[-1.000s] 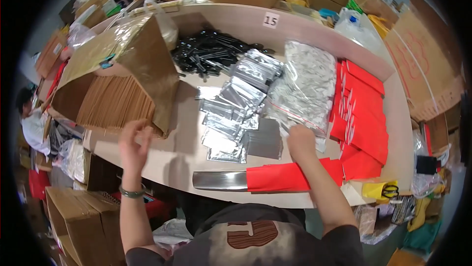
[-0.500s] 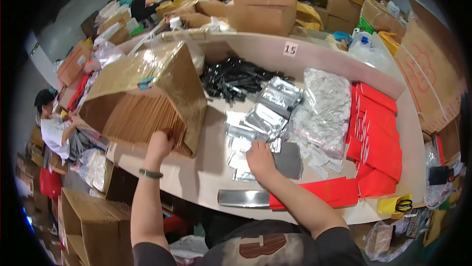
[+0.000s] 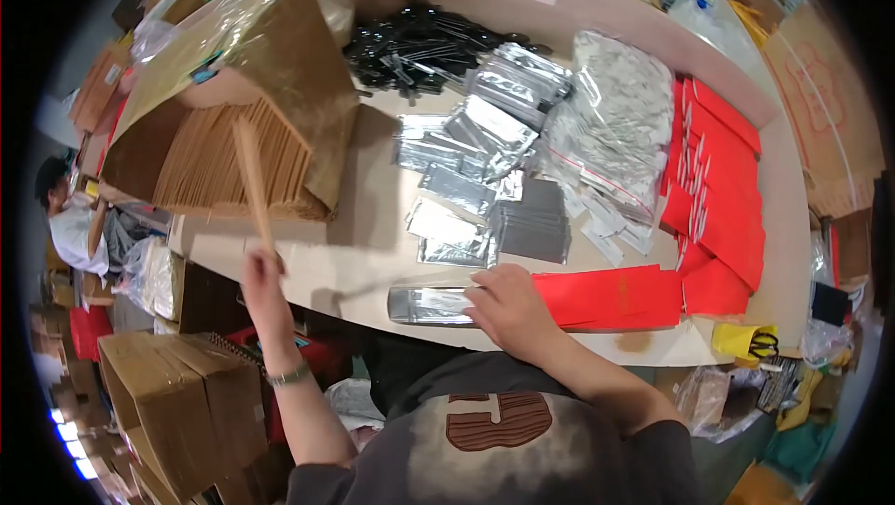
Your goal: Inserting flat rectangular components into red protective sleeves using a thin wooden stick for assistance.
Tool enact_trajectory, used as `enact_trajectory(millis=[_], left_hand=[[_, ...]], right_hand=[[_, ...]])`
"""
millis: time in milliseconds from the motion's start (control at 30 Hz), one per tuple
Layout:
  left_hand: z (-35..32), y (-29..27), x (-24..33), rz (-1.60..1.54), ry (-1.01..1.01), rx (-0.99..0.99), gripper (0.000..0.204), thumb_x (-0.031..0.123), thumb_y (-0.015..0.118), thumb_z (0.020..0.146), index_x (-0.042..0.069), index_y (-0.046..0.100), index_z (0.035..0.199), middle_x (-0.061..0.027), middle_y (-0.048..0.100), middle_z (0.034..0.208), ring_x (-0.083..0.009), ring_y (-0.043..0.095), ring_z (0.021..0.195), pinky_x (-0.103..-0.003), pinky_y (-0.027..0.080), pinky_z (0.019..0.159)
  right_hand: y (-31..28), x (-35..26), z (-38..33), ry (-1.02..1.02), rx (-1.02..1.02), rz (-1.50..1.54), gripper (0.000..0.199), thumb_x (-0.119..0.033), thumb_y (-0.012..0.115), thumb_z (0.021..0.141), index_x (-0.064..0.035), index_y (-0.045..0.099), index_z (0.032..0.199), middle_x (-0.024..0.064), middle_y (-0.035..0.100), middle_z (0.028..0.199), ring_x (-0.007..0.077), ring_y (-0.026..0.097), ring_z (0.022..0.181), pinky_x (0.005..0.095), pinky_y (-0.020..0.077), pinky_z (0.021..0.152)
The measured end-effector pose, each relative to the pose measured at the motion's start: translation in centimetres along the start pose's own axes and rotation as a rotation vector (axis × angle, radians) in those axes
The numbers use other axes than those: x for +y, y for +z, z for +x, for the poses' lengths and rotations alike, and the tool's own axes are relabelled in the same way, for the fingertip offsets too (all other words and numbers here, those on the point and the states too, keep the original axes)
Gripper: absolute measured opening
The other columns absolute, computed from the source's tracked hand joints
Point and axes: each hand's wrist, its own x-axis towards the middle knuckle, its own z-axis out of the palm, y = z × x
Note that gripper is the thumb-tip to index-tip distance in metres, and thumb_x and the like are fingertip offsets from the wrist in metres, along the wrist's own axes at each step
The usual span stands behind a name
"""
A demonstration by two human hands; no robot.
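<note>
Cluttered curved beige packing table | left hand pinches thin brown cardboard sleeve, lifted from open box stack | right hand presses flat, steadying silver foil pouch on red envelope at near edge.

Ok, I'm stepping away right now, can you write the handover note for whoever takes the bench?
Left hand: holds one brown paper sleeve upright, above the table edge beside the open box of brown sleeves.
Right hand: rests on the silver foil pouch at the near edge, next to the flat red envelope.
Done: one sleeve is out of the box.
Left: pouch and sleeve are still apart. Loose foil pouches lie mid-table.
</note>
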Motion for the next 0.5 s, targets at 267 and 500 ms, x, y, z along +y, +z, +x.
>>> enact_trajectory(millis=[267,500], left_hand=[[-6.8,3.4,0.8,0.245,-0.247,-0.638,0.013,-0.006,0.065,0.085,0.0,0.068,0.096,-0.0041,0.064,0.086,-0.0124,0.06,0.078,-0.026,0.049,0.07],[-10.8,12.8,1.7,0.431,0.257,-0.257,0.022,0.001,0.068,0.083,0.001,0.065,0.105,-0.0106,0.062,0.094,-0.0268,0.064,0.088,-0.034,0.052,0.078]], right_hand=[[-2.9,0.9,-2.7,0.007,-0.261,-0.082,0.032,-0.021,0.078,0.075,-0.0013,0.059,0.092,0.0205,0.054,0.129,0.0384,0.053,0.117,0.0502,0.0422,0.098],[-1.7,0.0,-1.4,0.117,-0.293,-0.244,0.041,-0.027,0.077,0.076,-0.0005,0.059,0.103,0.0244,0.054,0.128,0.0384,0.053,0.116,0.0469,0.0446,0.095]])
